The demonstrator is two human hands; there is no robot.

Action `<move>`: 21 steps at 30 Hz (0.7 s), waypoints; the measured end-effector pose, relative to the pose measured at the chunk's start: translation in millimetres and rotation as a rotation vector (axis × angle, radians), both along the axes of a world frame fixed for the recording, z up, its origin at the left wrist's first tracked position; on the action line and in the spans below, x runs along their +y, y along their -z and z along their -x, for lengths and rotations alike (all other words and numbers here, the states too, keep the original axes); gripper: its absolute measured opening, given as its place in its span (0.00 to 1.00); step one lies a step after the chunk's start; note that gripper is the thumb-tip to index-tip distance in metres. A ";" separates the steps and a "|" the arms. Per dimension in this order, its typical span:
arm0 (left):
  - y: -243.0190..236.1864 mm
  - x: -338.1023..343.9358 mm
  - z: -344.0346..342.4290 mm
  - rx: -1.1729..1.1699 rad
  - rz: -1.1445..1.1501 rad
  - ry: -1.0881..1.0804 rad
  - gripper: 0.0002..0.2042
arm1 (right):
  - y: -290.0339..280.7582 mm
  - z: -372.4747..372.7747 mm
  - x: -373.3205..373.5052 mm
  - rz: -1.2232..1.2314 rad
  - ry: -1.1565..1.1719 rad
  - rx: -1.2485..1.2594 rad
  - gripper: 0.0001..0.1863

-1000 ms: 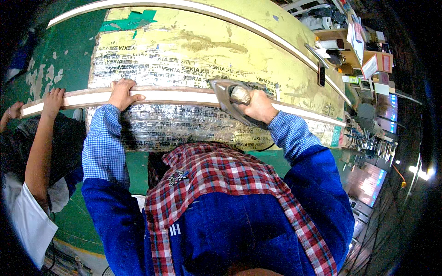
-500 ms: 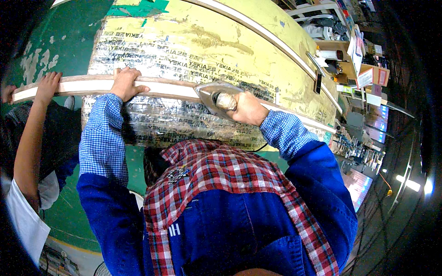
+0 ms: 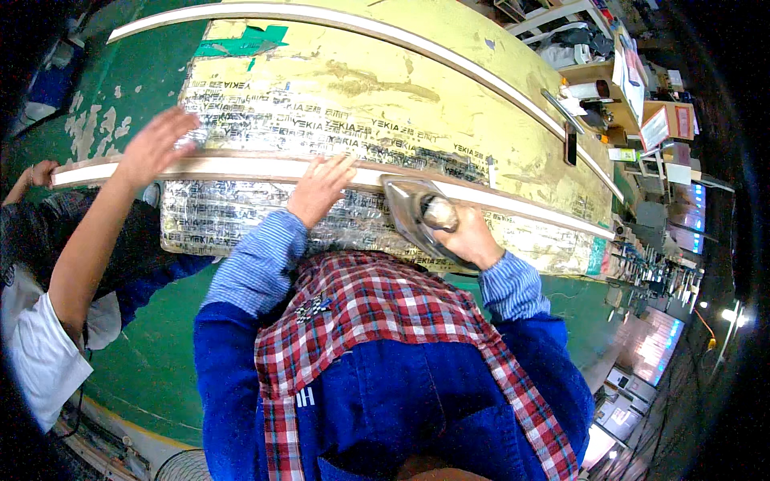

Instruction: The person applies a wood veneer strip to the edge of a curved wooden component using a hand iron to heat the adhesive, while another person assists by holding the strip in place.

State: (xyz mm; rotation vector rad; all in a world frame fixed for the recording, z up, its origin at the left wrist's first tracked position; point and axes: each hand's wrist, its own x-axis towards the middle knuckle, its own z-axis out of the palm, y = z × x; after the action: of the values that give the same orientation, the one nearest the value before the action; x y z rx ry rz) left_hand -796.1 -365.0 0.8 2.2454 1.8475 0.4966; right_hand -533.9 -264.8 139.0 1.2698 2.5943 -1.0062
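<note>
My right hand (image 3: 475, 239) grips the handle of a metal iron (image 3: 407, 218), which rests at the near edge of a long white-faced strip with brownish edging (image 3: 505, 204). My left hand (image 3: 319, 190) lies with fingers outstretched on that strip, left of the iron. The strip crosses a worn yellow board (image 3: 345, 68) patched with silvery printed film and green tape. At left, a co-worker's blurred hand (image 3: 152, 144) is raised just over the strip, and another hand (image 3: 40, 172) is at its far left end.
A second long strip (image 3: 401, 37) runs along the back of the board, with a dark phone-like object (image 3: 570, 148) near its right part. Boxes and papers (image 3: 654, 128) crowd a bench at right. Green surfaces (image 3: 152, 377) lie around the board; the co-worker's white sleeve (image 3: 48, 357) is at lower left.
My left hand has slid rightward along the strip, closer to the iron, its fingers now straighter. The iron has shifted right. The co-worker's nearer hand has lifted off the strip and moved rightward.
</note>
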 end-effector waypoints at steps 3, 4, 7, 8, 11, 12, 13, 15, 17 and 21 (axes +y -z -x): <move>20.8 -2.8 -16.4 0.133 -0.063 -0.043 0.23 | -10.0 -23.3 -11.7 0.041 0.157 0.060 0.15; 25.3 -4.8 -18.7 0.153 -0.054 -0.041 0.22 | -9.3 -28.8 -13.9 0.048 0.185 0.068 0.15; 26.0 -6.1 -22.1 0.212 -0.032 -0.025 0.21 | -6.7 -35.6 -18.0 0.056 0.220 0.118 0.15; 25.8 -6.3 -22.7 0.206 -0.022 -0.026 0.20 | -1.0 -40.2 -16.6 0.057 0.235 0.082 0.15; 22.5 -5.3 -21.9 0.189 -0.010 -0.033 0.20 | 8.6 -40.0 -10.4 0.034 0.227 0.060 0.15; 19.8 -3.0 -22.8 0.185 -0.018 -0.035 0.20 | 7.2 -36.2 -6.4 0.042 0.209 0.049 0.16; 17.1 -1.6 -23.5 0.181 -0.027 -0.039 0.19 | 5.7 -30.5 -2.8 0.031 0.200 0.059 0.16; 13.6 0.7 -28.0 0.176 0.011 -0.057 0.19 | 4.1 -21.0 3.8 0.001 0.186 0.069 0.16; 13.1 0.2 -29.4 0.159 0.032 -0.069 0.18 | 7.8 -9.2 14.5 0.011 0.135 0.067 0.16; 10.3 -11.6 -23.7 0.096 -0.022 -0.071 0.18 | 7.6 20.7 32.7 0.078 0.064 0.018 0.15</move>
State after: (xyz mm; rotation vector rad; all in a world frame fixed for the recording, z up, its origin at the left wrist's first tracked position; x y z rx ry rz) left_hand -772.4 -376.6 -9.5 2.2614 1.9840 0.4292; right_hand -554.6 -232.1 131.4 1.3383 2.5154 -1.1226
